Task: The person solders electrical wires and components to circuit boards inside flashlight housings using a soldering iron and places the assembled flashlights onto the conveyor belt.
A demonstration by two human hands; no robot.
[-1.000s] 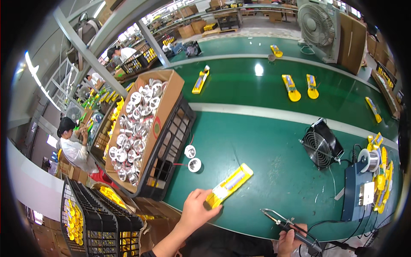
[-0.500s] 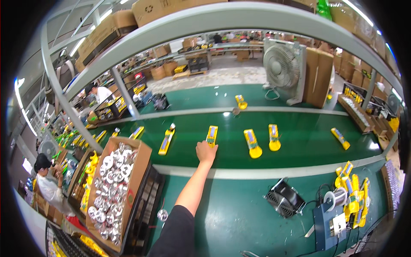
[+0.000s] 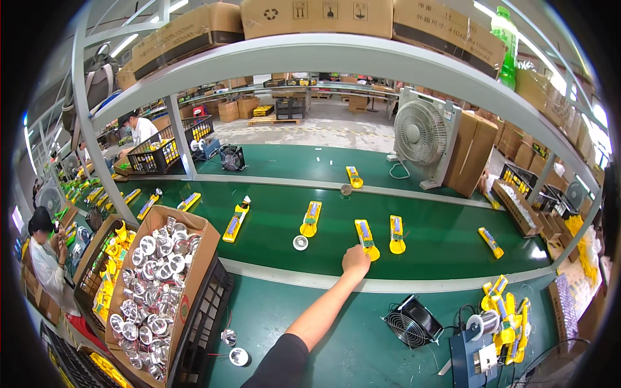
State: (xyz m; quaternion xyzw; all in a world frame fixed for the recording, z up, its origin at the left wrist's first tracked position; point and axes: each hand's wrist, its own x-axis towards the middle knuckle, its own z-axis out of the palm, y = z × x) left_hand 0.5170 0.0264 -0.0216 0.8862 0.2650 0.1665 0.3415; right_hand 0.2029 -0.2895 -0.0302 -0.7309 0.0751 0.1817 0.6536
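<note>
My left hand (image 3: 356, 262) reaches over the green belt, its fingers curled in beside the round end of a yellow flashlight housing (image 3: 366, 239). The fingertips are hidden, so what they hold, if anything, cannot be made out. Bluish cells and a green board sit inside the housing. A second housing (image 3: 396, 234) lies just to the right. To the left is another housing (image 3: 311, 218), with a silver reflector (image 3: 300, 242) on the belt by its round end. Two reflectors with wires rest on the near table, one of them a white-rimmed reflector (image 3: 239, 356). My right hand is out of view.
A cardboard box (image 3: 194, 223) heaped with reflectors stands at near left on a black crate (image 3: 217, 304). A small black fan (image 3: 414, 321), a blue soldering unit (image 3: 473, 357) and piled yellow housings (image 3: 514, 326) occupy the near right. A metal shelf beam (image 3: 310, 55) spans above.
My left hand has moved right, from one housing to another. A reflector now shows beside the housing it left. A second reflector is visible on the near table. The view has shifted.
</note>
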